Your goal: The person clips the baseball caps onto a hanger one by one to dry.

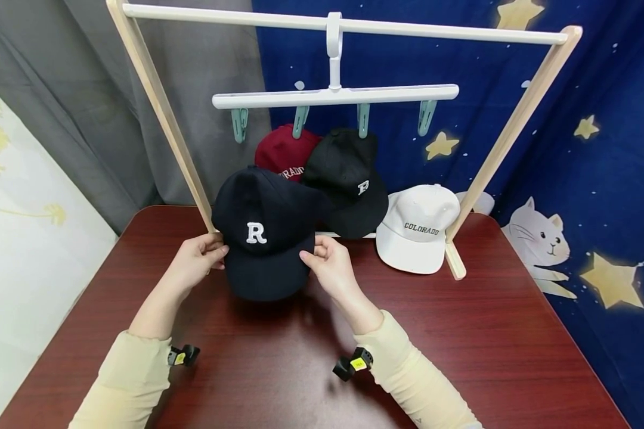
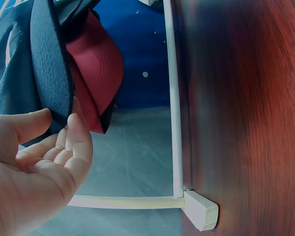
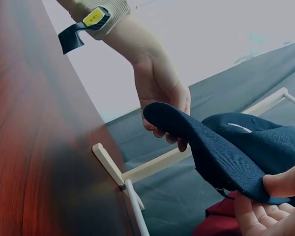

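Pinching the navy cap point(image 1: 271, 208) by both brim edges with left hand point(image 1: 195, 259) and right hand point(image 1: 334, 267), above the table point(image 1: 279, 363), before the red cap point(image 1: 283, 149) and black cap point(image 1: 335, 167), possibly at risk of tipping or dropping it through uneven gripping.

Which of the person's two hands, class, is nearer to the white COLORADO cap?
Right. The right hand pinches the brim of the navy cap on the side toward the white cap, apart from it; the left hand pinches the brim's opposite side, farther away.
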The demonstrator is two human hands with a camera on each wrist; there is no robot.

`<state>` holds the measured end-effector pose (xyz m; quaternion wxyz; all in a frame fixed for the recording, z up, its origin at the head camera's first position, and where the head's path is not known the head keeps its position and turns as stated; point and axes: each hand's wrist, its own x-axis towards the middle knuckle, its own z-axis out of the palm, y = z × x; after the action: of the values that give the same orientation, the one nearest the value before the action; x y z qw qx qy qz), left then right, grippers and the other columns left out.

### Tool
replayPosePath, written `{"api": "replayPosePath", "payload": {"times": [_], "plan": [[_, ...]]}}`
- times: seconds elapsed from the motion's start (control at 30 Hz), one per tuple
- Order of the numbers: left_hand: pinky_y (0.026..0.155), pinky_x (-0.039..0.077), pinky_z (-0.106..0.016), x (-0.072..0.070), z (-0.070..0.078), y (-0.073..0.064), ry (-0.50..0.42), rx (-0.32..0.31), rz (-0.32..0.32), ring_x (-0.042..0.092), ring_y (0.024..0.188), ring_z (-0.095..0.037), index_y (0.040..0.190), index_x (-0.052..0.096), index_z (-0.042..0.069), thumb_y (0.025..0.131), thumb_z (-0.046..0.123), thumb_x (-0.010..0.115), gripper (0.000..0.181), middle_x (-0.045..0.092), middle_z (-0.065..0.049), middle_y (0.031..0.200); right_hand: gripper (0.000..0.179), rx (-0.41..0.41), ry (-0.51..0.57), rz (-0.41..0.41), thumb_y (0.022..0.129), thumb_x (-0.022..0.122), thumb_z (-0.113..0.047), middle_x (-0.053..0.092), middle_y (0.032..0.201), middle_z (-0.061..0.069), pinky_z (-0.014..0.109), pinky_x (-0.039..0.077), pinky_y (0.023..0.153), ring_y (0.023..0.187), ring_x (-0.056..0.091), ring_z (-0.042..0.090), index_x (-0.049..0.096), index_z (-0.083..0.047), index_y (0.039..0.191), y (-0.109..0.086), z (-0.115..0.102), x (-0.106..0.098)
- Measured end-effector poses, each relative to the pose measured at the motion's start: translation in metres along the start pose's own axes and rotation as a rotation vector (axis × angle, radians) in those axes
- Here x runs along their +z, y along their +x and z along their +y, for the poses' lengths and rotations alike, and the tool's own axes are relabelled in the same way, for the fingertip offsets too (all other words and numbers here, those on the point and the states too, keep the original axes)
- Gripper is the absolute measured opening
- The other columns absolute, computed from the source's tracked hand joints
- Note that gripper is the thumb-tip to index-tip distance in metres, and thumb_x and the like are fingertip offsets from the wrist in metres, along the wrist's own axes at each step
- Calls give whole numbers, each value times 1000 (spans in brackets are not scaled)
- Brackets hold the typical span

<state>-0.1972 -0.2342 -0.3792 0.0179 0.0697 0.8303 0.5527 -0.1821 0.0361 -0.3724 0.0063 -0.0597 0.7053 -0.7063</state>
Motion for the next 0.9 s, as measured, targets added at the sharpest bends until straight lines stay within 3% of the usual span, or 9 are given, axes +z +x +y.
{"api": "replayPosePath", "payload": {"times": [0.13, 0.37, 0.9], "plan": [[49, 45, -23, -1, 2, 1, 31, -25, 6, 62, 67, -6, 129, 45, -14, 97, 2, 51, 36, 60, -26, 107, 20, -1, 20, 5, 86, 64, 7, 70, 87, 19, 21, 48, 59, 66, 61, 7, 61, 8, 106, 0, -3, 2], [66, 54, -25, -2, 3, 9, 3, -3, 15, 59, 73, -2, 128, 45, -17, 97, -1, 50, 35, 61, -24, 106, 19, -9, 59, 13, 87, 63, 6, 70, 85, 15, 23, 50, 60, 65, 62, 9, 60, 9, 105, 4, -5, 7], [73, 54, -27, -5, 0, 21, -22, -40, -43, 59, 81, 1, 135, 38, -16, 100, 3, 44, 40, 55, -33, 118, 18, 1, 72, 61, 86, 65, 6, 69, 82, 13, 22, 49, 60, 64, 60, 9, 60, 8, 103, 12, -9, 17]]}}
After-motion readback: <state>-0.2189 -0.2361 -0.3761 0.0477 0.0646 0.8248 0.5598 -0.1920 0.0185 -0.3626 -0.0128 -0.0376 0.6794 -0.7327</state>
